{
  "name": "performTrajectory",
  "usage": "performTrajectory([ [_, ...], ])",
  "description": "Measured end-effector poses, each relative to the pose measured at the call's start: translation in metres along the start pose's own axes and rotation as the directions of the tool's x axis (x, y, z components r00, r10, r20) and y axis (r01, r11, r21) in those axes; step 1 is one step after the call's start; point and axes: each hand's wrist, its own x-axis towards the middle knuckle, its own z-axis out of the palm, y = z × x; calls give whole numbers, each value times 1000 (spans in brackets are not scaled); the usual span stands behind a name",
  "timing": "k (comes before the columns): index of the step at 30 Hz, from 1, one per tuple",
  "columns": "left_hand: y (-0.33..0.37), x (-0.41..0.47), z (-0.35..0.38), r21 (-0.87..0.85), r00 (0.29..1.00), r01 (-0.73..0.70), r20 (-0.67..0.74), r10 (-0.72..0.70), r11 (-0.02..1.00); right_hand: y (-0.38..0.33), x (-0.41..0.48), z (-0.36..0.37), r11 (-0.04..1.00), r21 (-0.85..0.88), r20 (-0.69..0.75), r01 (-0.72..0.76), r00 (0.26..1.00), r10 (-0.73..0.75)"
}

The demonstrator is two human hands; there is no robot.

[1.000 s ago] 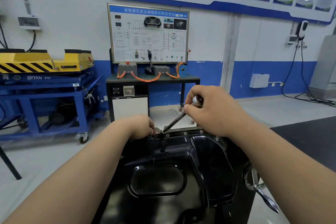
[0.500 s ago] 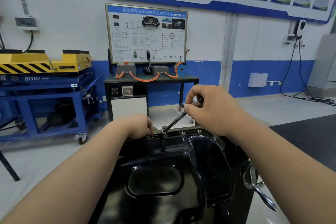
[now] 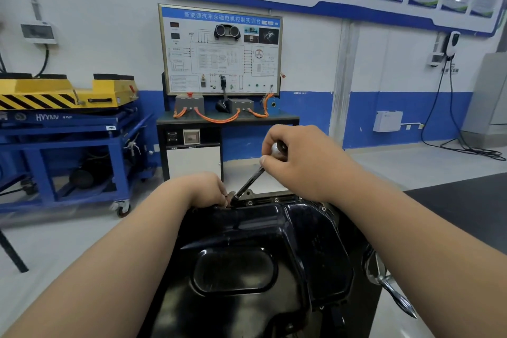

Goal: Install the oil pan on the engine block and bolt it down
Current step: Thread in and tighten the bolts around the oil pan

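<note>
Gripping the top of a slim driver, my right hand has its fingers curled tight round the knurled handle, the thumb pressed along the near side. The shaft slants down and left from that hand, and its socket end meets the far left corner of the oil pan flange.

My left hand sits just beside that socket end, with the fingers bent down against the flange corner. They are bunched narrow, but I cannot tell whether they pinch the socket, a bolt, or only rest there, since the knuckles hide the tips.

The oil pan is right in front of me, in the near centre of the view. It is glossy black, its raised underside faces up, and there is an oval recess in the near part. Along its far edge a row of small bolts shows in the flange, running to the right from the driver tip.

A chromed handle sticks out at the near right of the pan, below my right forearm. Far beyond the pan stands a training bench with a wiring diagram board and orange cables on top. Far left is a blue cart carrying a yellow unit with black hazard stripes. A dark floor mat lies to the right.
</note>
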Motion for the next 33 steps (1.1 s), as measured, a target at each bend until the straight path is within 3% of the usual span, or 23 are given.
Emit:
performTrajectory([
  [8,-3,-2,3,-82,998,53,-41,-56,995,-13,1,17,995,-81,90,50,995,-43],
  [18,0,-5,3,-102,996,71,-54,-77,992,-14,-2,18,996,-70,32,46,999,-44],
  [27,2,-12,3,-134,996,60,-58,-69,989,-32,-3,22,931,-320,155,176,979,-132],
  [29,1,-17,3,-216,994,19,-98,-41,976,-42,3,23,901,-386,195,195,973,-127],
  [31,1,-23,-3,-434,977,-11,-195,-82,901,-55,11,22,861,-461,242,217,964,-114],
  [32,0,-25,-6,-597,962,-37,-237,-133,801,-62,13,22,840,-493,266,227,959,-103],
  [33,1,-29,-10,-776,947,-70,-249,-202,627,-67,14,23,819,-523,281,238,955,-98],
])
